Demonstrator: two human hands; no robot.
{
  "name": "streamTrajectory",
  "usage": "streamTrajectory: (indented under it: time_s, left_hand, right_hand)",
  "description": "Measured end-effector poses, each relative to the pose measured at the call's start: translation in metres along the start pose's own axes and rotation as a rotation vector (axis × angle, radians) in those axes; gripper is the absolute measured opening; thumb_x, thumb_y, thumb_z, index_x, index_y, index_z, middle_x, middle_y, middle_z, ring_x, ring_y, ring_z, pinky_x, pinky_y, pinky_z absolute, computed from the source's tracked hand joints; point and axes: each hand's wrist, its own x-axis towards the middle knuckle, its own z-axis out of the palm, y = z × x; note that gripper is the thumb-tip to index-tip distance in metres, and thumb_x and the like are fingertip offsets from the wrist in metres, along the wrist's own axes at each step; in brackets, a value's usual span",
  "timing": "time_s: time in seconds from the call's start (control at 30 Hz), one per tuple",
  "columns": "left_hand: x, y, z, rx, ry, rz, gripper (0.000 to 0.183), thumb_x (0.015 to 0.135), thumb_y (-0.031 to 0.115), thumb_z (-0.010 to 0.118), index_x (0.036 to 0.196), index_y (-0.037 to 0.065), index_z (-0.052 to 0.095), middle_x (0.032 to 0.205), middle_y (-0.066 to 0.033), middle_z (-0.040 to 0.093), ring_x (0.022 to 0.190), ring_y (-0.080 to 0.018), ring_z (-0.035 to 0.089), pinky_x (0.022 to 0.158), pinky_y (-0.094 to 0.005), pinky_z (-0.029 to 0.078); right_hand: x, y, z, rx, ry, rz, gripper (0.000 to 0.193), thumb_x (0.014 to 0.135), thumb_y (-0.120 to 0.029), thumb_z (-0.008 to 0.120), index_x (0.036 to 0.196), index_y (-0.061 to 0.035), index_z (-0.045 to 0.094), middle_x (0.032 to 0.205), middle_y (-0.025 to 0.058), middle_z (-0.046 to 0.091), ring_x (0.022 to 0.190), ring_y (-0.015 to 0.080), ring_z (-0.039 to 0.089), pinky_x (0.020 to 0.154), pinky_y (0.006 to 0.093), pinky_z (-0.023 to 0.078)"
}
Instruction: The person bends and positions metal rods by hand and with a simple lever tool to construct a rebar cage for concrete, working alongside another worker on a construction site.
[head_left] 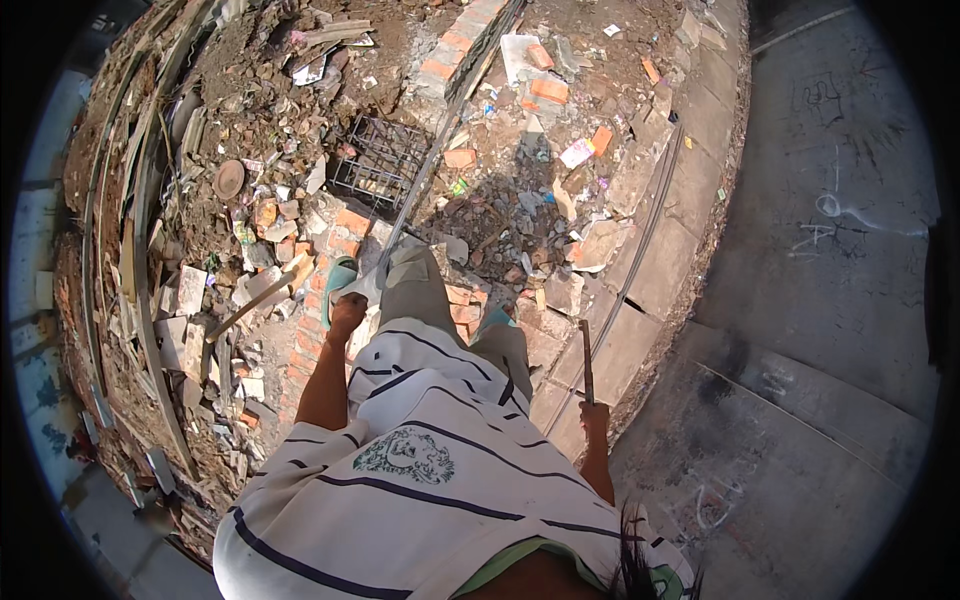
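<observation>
My left hand point(347, 312) is closed beside my left knee. A crumpled pale piece point(368, 287) shows at its fingers, but what it grips is too unclear to tell. Long grey rods point(428, 165) run from near this hand toward the far side, past a rusty rebar cage point(378, 160) set in the ground. On the right, my right hand point(594, 414) is wrapped round the lower end of a narrow brown bar point(586, 358), which points away from me. More thin dark rods point(648, 225) lie along the concrete edge beyond the bar.
My green slippers point(341, 275) stand on broken brickwork. A wooden handle point(258, 297) lies left of my left hand. Rubble and orange bricks point(549, 90) cover the ground ahead. Long planks point(145, 330) lie at the left; a grey concrete surface point(820, 270) lies at the right.
</observation>
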Motion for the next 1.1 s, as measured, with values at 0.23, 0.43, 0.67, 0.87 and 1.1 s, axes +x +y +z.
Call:
streamTrajectory:
  time_s: [0.23, 0.43, 0.67, 0.87, 1.1]
  left_hand:
    - [-0.051, 0.079, 0.084, -0.313, -0.002, 0.009, 0.03, 0.087, 0.019, 0.055, 0.099, -0.006, 0.065, 0.084, -0.0139, 0.067, 0.07, -0.0188, 0.066, 0.065, -0.0306, 0.053]
    - [0.011, 0.136, 0.124, -0.172, 0.199, 0.236, 0.035, 0.091, 0.024, 0.052, 0.106, -0.005, 0.063, 0.085, -0.0149, 0.068, 0.076, -0.0206, 0.066, 0.071, -0.0331, 0.052]
    - [0.146, 0.23, 0.133, -0.545, 0.308, -0.123, 0.026, 0.087, 0.02, 0.056, 0.098, -0.001, 0.065, 0.072, -0.0116, 0.064, 0.067, -0.0188, 0.063, 0.065, -0.032, 0.049]
    - [0.291, 0.288, 0.096, -0.636, 0.476, -0.134, 0.03, 0.088, 0.024, 0.054, 0.099, -0.002, 0.064, 0.079, -0.0157, 0.065, 0.072, -0.0249, 0.065, 0.068, -0.0339, 0.05]
    - [0.42, 0.274, 0.051, -0.489, 0.643, -0.096, 0.038, 0.09, 0.029, 0.054, 0.109, -0.004, 0.06, 0.095, -0.024, 0.066, 0.089, -0.0371, 0.064, 0.081, -0.0408, 0.049]
  right_hand:
    - [0.066, -0.096, -0.141, 0.186, -0.13, -0.131, 0.02, 0.078, -0.017, 0.064, 0.065, -0.0053, 0.054, 0.051, 0.0025, 0.051, 0.038, 0.013, 0.049, 0.036, 0.0302, 0.038]
    - [0.114, -0.262, -0.178, 0.092, -0.202, -0.373, 0.018, 0.079, -0.01, 0.063, 0.067, -0.0043, 0.051, 0.053, 0.0016, 0.048, 0.039, 0.0088, 0.043, 0.034, 0.0263, 0.032]
    - [0.183, -0.476, -0.171, -0.213, -0.369, -0.606, 0.017, 0.081, -0.015, 0.064, 0.073, -0.003, 0.055, 0.058, 0.0008, 0.051, 0.044, 0.0072, 0.046, 0.038, 0.0243, 0.035]
    - [0.224, -0.672, -0.114, -0.821, -0.248, -1.0, 0.029, 0.078, -0.027, 0.059, 0.088, 0.0004, 0.062, 0.086, 0.0256, 0.065, 0.084, 0.0449, 0.062, 0.074, 0.0517, 0.049]
    - [0.25, -0.819, -0.002, -1.005, -0.303, -1.248, 0.036, 0.077, -0.032, 0.063, 0.09, 0.0012, 0.063, 0.09, 0.0273, 0.063, 0.087, 0.0451, 0.061, 0.077, 0.0509, 0.048]
